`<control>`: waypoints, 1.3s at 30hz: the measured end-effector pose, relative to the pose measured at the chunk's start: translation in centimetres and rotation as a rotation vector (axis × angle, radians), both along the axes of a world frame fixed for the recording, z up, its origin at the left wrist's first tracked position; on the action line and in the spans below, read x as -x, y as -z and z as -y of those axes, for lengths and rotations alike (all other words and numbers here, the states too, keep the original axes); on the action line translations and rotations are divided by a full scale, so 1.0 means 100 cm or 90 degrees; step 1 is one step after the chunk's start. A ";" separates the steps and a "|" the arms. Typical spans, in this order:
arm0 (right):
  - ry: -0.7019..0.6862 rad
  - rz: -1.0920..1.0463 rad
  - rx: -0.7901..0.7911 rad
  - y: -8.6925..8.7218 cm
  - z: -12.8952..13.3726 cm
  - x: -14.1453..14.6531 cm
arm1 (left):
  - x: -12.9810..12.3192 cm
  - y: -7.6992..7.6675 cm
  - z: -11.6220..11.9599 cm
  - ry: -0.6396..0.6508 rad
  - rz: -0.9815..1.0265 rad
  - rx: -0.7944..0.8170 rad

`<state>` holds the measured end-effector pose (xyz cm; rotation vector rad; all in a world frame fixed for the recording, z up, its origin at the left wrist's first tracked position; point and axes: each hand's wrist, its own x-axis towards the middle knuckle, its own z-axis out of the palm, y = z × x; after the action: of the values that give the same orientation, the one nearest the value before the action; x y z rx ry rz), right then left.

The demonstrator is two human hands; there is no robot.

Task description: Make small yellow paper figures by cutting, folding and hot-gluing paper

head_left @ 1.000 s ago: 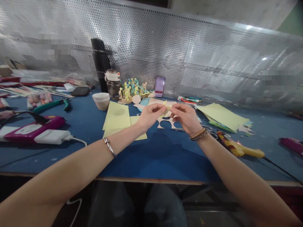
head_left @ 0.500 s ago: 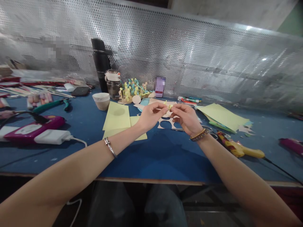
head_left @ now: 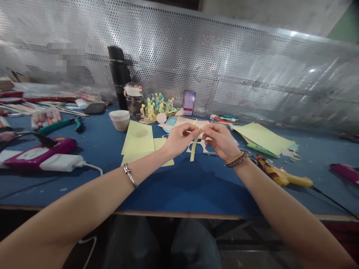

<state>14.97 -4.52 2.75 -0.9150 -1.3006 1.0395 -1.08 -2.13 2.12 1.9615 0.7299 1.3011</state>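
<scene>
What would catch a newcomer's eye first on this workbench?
The left hand and right hand stand out first, pinching a yellow paper strip at the centre of the blue bench. Behind them, a perforated metal screen spans the back, with a tall black flask left of centre.

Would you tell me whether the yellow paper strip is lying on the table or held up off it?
Held up: the yellow paper strip is pinched between the left hand and right hand, its lower end hanging free.

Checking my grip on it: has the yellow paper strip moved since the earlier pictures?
Yes, downward: the yellow paper strip now hangs much lower, judged against the yellow paper sheet, which lies unmoved to its left.
</scene>
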 end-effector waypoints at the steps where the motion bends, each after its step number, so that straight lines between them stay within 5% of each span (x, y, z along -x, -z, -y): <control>1: 0.003 -0.007 0.006 0.000 0.000 0.000 | 0.000 0.000 0.000 -0.004 0.004 0.002; 23: -0.052 -0.013 0.051 0.000 0.001 0.000 | 0.001 0.000 -0.003 0.014 0.099 0.095; 39: -0.016 -0.028 0.014 0.004 -0.003 0.001 | 0.002 -0.001 0.001 -0.020 0.051 0.029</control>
<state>14.84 -4.23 2.31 -0.8901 -1.2691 1.0898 -1.30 -2.21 2.20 1.8569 0.7474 1.3624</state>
